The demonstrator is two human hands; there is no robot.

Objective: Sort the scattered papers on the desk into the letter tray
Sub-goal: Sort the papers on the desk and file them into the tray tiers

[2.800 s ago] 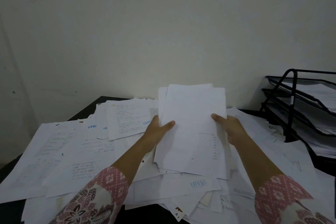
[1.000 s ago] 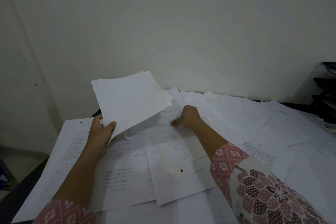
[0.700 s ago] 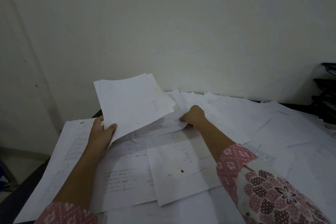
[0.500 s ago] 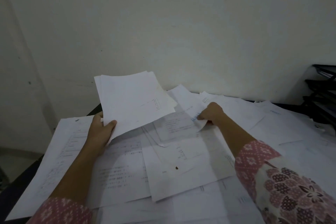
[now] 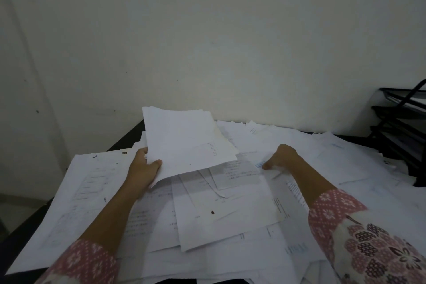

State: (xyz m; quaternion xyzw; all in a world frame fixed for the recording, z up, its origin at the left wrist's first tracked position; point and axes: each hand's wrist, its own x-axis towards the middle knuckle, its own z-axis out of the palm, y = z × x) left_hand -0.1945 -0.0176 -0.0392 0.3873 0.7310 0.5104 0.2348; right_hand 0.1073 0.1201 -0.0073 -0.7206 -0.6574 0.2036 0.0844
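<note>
As I read the desk [image 5: 129,137] from its left edge across, I log the following.

Item one: loose papers [image 5: 87,191], printed and overlapping, spread over nearly the whole top.

Item two: left hand [image 5: 144,168], thumb over and fingers under, clamped on the near corner of a raised stack [image 5: 186,143] held clear of the pile.

Item three: a sheet [image 5: 239,169] with a blue heading, lying flat beneath the stack's right edge.

Item four: right hand [image 5: 282,157], fingers bent down onto that sheet; pinching or only pressing, I cannot tell.

Item five: black letter tray [image 5: 401,122], far right, well apart from both hands.

Handling note, my judgement: lift the sheet by one corner so its neighbours stay put, slide it under the left thumb, and square the edges before carrying the stack to the tray.
</note>
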